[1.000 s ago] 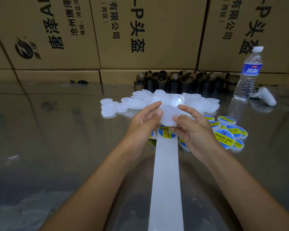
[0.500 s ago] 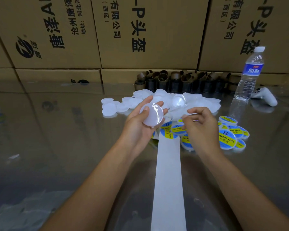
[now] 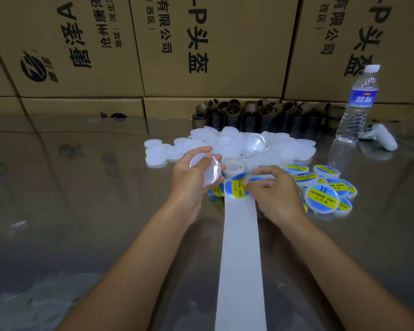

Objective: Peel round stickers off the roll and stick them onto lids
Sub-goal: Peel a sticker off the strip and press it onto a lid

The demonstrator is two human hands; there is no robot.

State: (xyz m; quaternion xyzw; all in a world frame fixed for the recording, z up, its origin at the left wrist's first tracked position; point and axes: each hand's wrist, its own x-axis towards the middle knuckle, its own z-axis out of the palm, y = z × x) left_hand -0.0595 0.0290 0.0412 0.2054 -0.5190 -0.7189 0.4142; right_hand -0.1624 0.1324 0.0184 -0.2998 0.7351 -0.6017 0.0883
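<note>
Head view: left grip (image 3: pixel 191 185) curled round one blank lid (image 3: pixel 204 172); right grip (image 3: pixel 276 194) touching one sticker (image 3: pixel 234 189) on strip (image 3: pixel 240 259), pinch unclear.

Packing or warehouse premises: stacked printed cardboard cartons (image 3: pixel 201 44) along the tabletop's (image 3: pixel 81 187) far edge; spent roll cores (image 3: pixel 261 113) heaped there.

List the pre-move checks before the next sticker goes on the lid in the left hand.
1. Blank lid gripped in the left hand: ok.
2. Lid face bare, no sticker on it yet: ok.
3. Next sticker sitting on the backing strip: ok.
4. Right hand at that sticker's edge: ok.
5. Sticker edge lifted and pinched: cannot tell, the fingers cover it.
6. Pile of blank lids behind the hands for later rounds: ok.
</note>
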